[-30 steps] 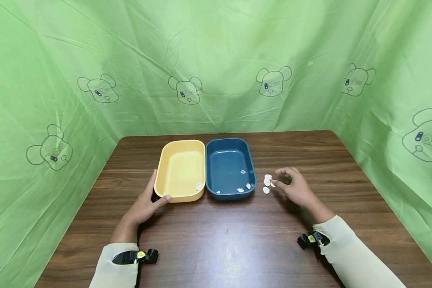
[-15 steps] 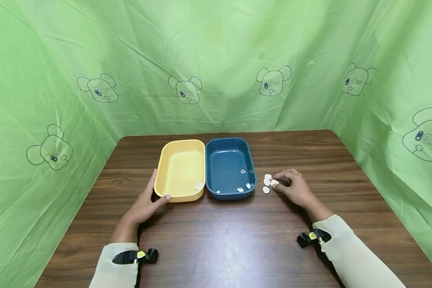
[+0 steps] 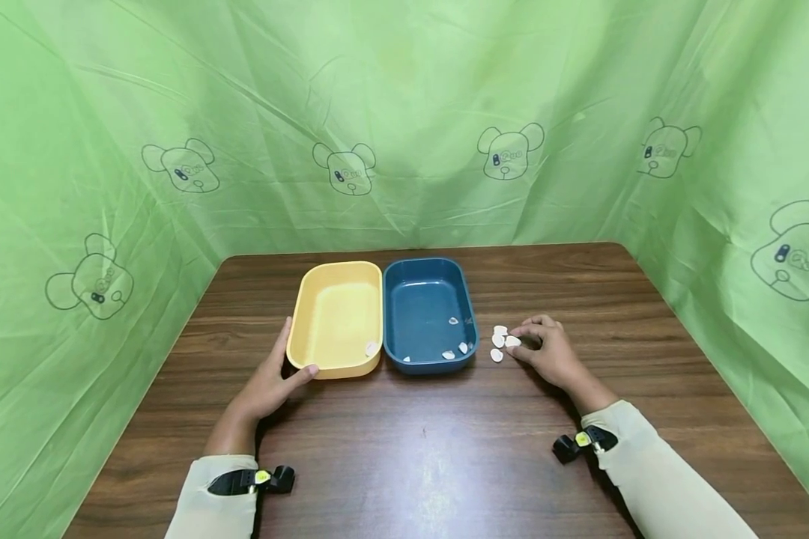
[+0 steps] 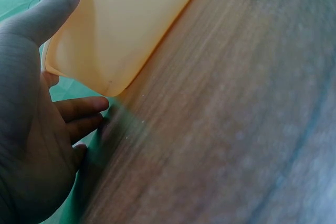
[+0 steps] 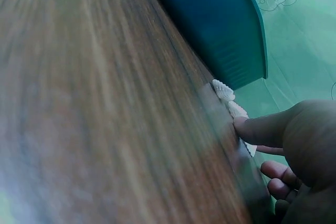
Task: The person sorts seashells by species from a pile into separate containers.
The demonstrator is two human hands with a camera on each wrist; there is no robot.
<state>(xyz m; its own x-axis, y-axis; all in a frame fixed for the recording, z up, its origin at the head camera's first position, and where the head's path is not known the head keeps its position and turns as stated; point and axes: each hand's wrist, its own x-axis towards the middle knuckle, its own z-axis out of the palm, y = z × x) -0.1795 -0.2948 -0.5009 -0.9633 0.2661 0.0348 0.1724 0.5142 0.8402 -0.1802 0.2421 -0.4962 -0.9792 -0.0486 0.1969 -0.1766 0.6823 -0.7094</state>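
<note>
My left hand (image 3: 266,385) holds the near left corner of a yellow plastic bin (image 3: 335,370), its thumb at the rim and fingers along the outer side. My right hand (image 3: 551,358) is low over the table, right of a blue bin (image 3: 428,367). Its thumb and index finger pinch a white seashell (image 3: 513,341) at the edge of a small cluster. Other white seashells (image 3: 497,355) lie just left of those fingertips; in the right wrist view, a ribbed shell (image 5: 223,90) shows beyond the thumb. One shell (image 3: 371,349) sits in the yellow bin.
Several shells (image 3: 448,355) lie along the near and right parts of the blue bin. Both bins stand side by side on a brown wooden table (image 3: 350,449). A green curtain (image 3: 418,209) with printed bear heads surrounds the table's back and sides.
My right thumb and index finger have come down and closed in on the rightmost shell of the cluster. The left hand and both bins have stayed in place.
</note>
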